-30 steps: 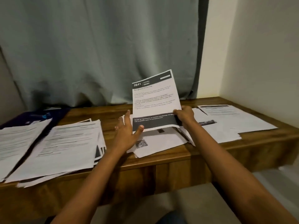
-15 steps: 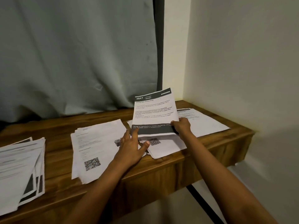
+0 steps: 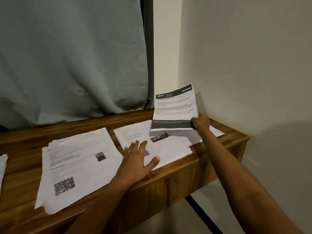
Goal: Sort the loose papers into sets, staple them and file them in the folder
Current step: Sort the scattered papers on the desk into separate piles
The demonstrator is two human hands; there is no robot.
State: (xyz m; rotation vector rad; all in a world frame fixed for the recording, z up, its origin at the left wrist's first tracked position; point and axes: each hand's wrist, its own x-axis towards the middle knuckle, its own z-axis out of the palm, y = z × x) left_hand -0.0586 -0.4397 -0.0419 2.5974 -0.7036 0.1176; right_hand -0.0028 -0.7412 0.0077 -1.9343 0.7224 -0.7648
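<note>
Right hand (image 3: 200, 122): pinches white printed sheet with dark bands (image 3: 175, 107) by its lower corner. Left hand (image 3: 137, 159): flat, pinning white paper pile (image 3: 170, 149). Best: check heading, lay edges square

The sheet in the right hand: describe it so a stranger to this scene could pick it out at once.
Follow the wooden desk to its right end, by the wall corner. There the right hand pinches one sheet at its lower right edge. Unlike the papers lying flat, it is held up, with a dark header reading 2641 and a dark band near the bottom.
</note>
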